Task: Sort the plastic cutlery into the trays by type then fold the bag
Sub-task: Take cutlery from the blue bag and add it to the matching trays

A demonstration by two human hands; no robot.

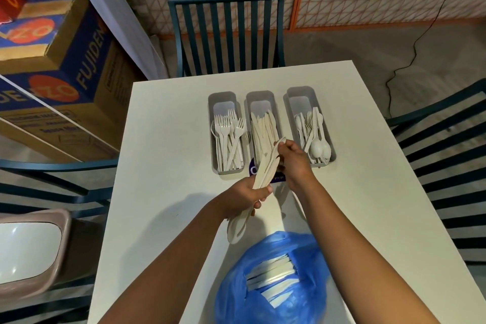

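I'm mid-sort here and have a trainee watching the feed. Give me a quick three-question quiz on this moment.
1. True or false: the left tray holds forks.
2. Which hand grips the bundle of cutlery near its lower end: left hand or right hand?
3. Fill in: more cutlery still lies inside the ___ bag.

Key
1. True.
2. Left hand; the right hand pinches one piece near the bundle's top, over the middle tray.
3. Blue.
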